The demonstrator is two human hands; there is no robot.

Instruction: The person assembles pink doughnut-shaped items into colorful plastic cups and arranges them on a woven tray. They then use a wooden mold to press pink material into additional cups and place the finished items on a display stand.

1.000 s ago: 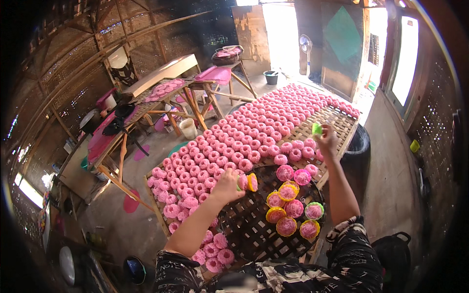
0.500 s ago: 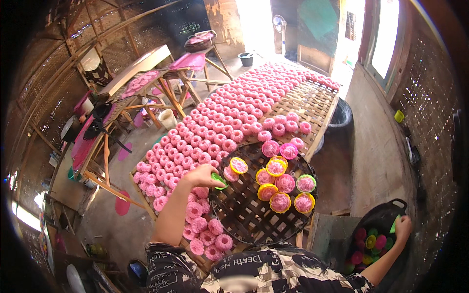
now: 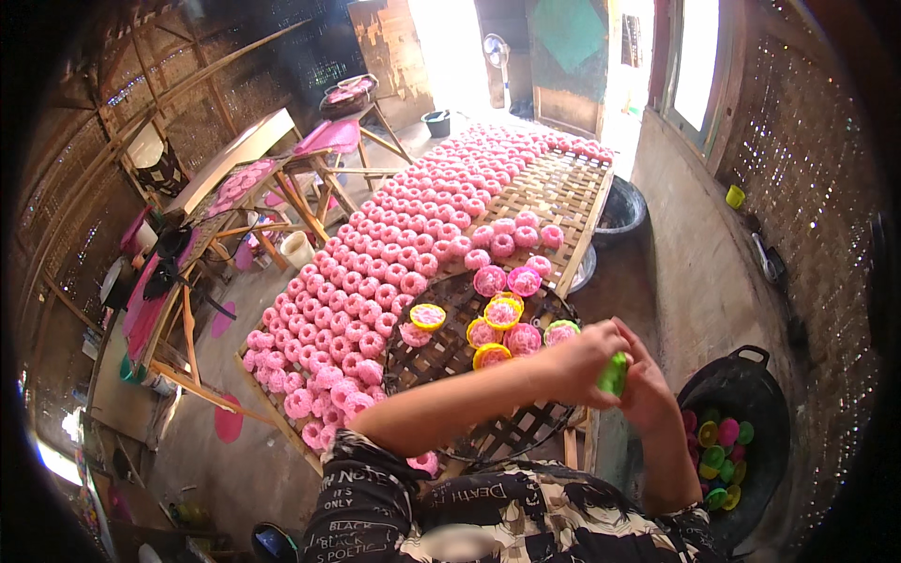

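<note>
My left hand reaches across to the right and meets my right hand at the right edge of a round, dark woven tray. Between them, the fingers of both hands close on a bright green plastic mould cup; whether it is one cup or two together is hidden. Lying on the tray are several yellow, pink and green cups filled with pink strands, among them a yellow-rimmed cup beside a loose pink strand cake. My left forearm covers the tray's near part.
Rows of pink ring-shaped cakes cover much of a long bamboo rack. At my right stands a black tub with several coloured cups. A dark basin sits beside the rack. Low tables stand at left.
My left hand has moved right from the tray's left edge with a green cup. My right hand has come up from the tub, and both hands now meet. The view has shifted right.
</note>
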